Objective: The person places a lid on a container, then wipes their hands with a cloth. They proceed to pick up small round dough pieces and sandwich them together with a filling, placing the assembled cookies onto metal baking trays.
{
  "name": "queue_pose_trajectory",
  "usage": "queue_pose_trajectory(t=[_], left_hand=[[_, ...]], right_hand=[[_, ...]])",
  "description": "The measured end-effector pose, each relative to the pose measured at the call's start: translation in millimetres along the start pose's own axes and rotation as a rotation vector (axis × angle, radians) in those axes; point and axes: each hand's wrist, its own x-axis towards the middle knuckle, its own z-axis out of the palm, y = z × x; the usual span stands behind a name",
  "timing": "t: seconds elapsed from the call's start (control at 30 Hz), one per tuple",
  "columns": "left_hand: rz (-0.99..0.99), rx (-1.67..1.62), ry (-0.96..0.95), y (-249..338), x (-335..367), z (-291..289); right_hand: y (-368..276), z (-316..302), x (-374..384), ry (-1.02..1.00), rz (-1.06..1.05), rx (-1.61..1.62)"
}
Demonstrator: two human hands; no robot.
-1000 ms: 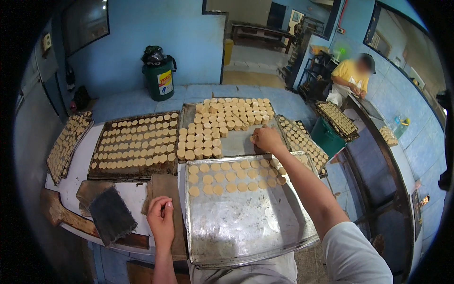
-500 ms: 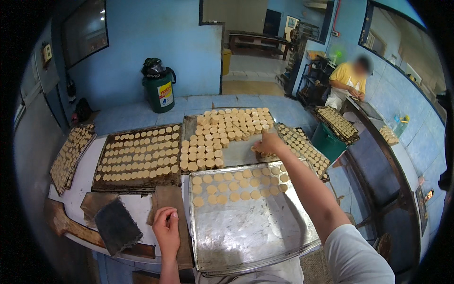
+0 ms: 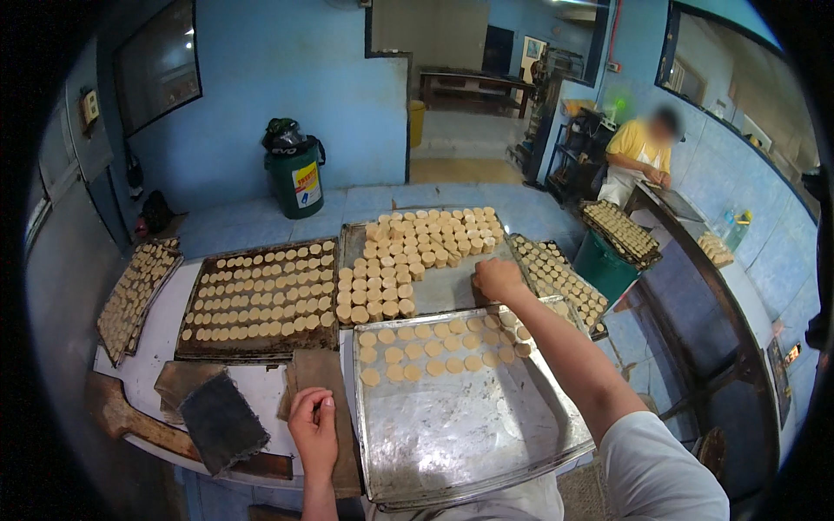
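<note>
My right hand (image 3: 502, 280) reaches over the right side of the back metal tray (image 3: 447, 291), its fingers bent downward and closed. What they grip, if anything, is hidden behind the hand. Stacks of pale round dough discs (image 3: 382, 282) fill the left and far parts of that tray. Nearer to me lies a shiny metal tray (image 3: 460, 434), with flat dough discs (image 3: 434, 349) laid in three rows along its far side. My left hand (image 3: 313, 425) is loosely curled beside this tray's left edge, above a brown cloth (image 3: 340, 460), with nothing visible in it.
A dark tray (image 3: 261, 300) holding rows of discs sits to the left, another filled tray (image 3: 135, 300) beyond it. More filled trays (image 3: 560, 278) lie at right. A dark cloth (image 3: 224, 421) rests at the table's front left. A person in yellow (image 3: 643, 152) works at the far-right bench.
My right hand has shifted slightly toward me, its fingers drawn in under it. My left hand stays curled beside the near tray. The whole view has tilted a little.
</note>
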Motion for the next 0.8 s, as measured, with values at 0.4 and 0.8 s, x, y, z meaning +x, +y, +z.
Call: queue_pose_trajectory(t=[0.4,0.8], left_hand=[[-0.023,0.021,0.016,-2.5,-0.1,-0.5],[-0.008,0.02,0.015,3.9,2.1,3.3]], right_hand=[[-31.0,-2.1,45.3,0.195,0.181,0.382],[35.0,-13.4,79.7,0.112,0.156,0.431]])
